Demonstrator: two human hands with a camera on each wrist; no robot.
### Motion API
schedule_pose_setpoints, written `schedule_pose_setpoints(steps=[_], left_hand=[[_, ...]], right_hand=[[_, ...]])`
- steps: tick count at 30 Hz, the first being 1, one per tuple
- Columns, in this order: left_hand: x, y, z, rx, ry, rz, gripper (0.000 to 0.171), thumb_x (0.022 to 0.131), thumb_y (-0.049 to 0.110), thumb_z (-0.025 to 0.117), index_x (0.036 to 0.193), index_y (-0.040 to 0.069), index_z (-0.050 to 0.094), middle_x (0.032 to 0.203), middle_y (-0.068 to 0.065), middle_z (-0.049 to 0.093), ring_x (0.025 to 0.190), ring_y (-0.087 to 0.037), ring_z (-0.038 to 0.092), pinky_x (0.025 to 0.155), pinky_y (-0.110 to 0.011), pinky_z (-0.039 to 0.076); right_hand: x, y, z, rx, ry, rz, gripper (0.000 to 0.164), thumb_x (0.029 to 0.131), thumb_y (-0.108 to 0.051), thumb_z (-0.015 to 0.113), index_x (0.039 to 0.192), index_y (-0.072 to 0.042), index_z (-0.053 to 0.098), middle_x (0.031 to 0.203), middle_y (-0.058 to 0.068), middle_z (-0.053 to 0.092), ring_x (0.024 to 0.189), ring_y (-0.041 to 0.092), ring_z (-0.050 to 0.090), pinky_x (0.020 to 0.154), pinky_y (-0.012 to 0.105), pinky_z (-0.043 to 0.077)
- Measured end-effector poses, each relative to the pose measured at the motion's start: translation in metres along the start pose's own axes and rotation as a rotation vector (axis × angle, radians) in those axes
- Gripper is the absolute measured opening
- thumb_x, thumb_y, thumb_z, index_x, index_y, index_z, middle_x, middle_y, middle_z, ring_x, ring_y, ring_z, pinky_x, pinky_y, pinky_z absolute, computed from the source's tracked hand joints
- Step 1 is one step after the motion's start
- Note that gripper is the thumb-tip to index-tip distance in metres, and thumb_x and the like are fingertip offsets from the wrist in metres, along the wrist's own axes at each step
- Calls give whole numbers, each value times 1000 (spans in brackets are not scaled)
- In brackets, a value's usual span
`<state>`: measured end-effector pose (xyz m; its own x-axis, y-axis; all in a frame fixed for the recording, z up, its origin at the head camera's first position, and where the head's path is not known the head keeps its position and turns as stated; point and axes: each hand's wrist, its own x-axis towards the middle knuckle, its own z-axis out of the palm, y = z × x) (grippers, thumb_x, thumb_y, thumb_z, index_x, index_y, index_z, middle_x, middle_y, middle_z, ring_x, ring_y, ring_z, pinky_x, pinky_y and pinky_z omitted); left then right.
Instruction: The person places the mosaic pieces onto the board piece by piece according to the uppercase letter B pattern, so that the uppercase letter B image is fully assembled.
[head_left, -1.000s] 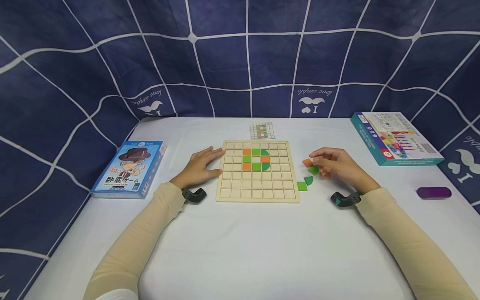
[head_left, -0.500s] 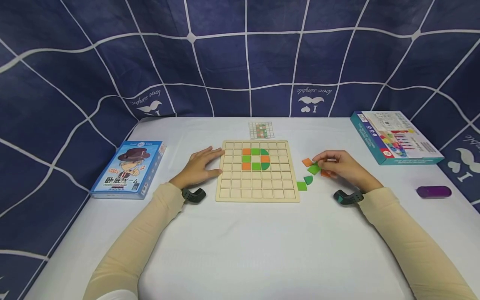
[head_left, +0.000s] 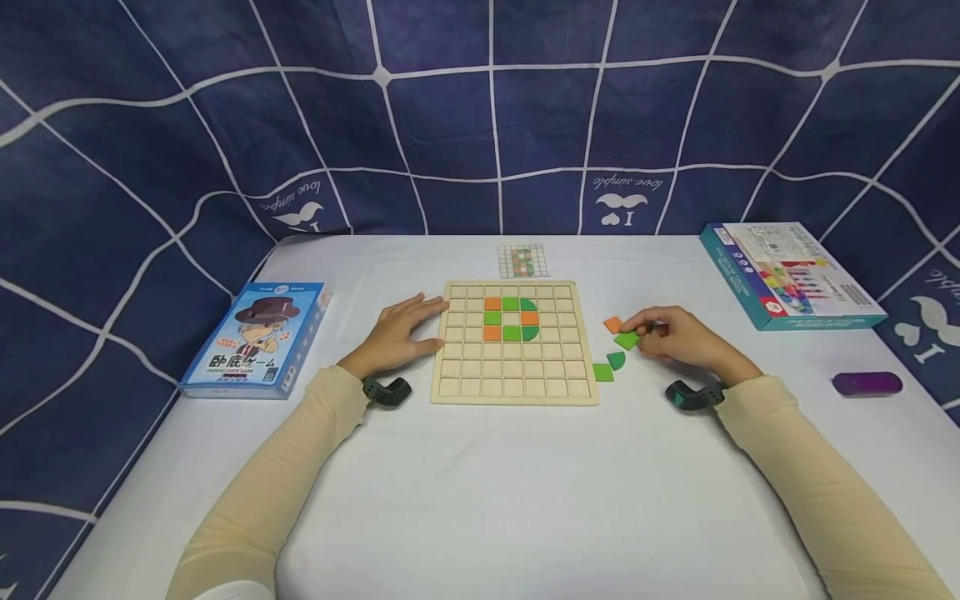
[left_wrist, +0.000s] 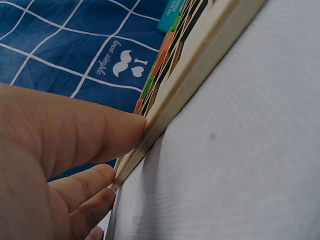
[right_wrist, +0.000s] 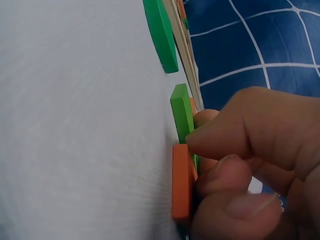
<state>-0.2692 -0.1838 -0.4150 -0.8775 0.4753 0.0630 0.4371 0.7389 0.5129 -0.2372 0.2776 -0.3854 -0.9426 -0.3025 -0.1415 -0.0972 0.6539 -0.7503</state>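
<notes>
My left hand (head_left: 397, 333) rests against the left edge of a wooden grid board (head_left: 513, 367), fingers spread; its thumb and fingertips touch the board's side in the left wrist view. Orange and green tiles (head_left: 512, 333), some round-cornered, form a ring in the upper grid. To the right of the board, my right hand (head_left: 678, 337) pinches a light green tile (head_left: 626, 341) between thumb and index finger, low over the table. Its curled fingers lie beside an orange tile (right_wrist: 181, 185), hidden in the head view. Another orange tile (head_left: 612, 324) lies near the index fingertip.
A dark green rounded tile (head_left: 617, 361) and a light green square (head_left: 603, 372) lie by the board's right edge. Behind the board is a pattern card (head_left: 522, 261). Boxes stand left (head_left: 255, 340) and right (head_left: 795, 275), with a purple object (head_left: 867, 384) at far right.
My right hand has shifted slightly among the loose tiles, and its fingers now cover the orange tile that showed beneath them. My left hand stays on the board's edge.
</notes>
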Motion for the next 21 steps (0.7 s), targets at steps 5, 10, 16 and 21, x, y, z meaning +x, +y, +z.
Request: schedule_pose_setpoints(steps=[5, 10, 16, 21], left_hand=[[0, -1, 1, 2, -1, -2, 70, 90, 34, 67, 153, 16, 41, 160, -4, 34, 152, -29, 16, 119, -52, 8], [1, -2, 1, -1, -3, -3, 70, 91, 35, 67, 153, 17, 41, 161, -3, 33, 152, -29, 15, 119, -51, 8], [1, -2, 0, -3, -7, -5, 69, 91, 35, 67, 153, 18, 41, 161, -2, 33, 152, -27, 15, 119, -50, 8], [1, -3, 1, -4, -8, -3, 69, 91, 36, 66, 153, 17, 41, 161, -3, 33, 152, -28, 15, 119, -51, 9]], right_hand=[[-1, -4, 2, -63, 2, -23, 37, 83, 1, 68, 120, 0, 68, 99, 12, 55, 61, 14, 46, 49, 23, 39], [-1, -5, 3, -102, 11, -31, 37, 83, 2, 68, 120, -1, 68, 97, 11, 54, 61, 14, 45, 49, 23, 37], [0, -5, 2, -121, 15, -15, 30, 84, -7, 75, 113, -1, 68, 93, 11, 54, 63, 14, 46, 49, 23, 37], [0, -5, 2, -151, 21, -3, 32, 82, -14, 81, 109, -2, 69, 92, 10, 54, 67, 16, 48, 51, 23, 39]])
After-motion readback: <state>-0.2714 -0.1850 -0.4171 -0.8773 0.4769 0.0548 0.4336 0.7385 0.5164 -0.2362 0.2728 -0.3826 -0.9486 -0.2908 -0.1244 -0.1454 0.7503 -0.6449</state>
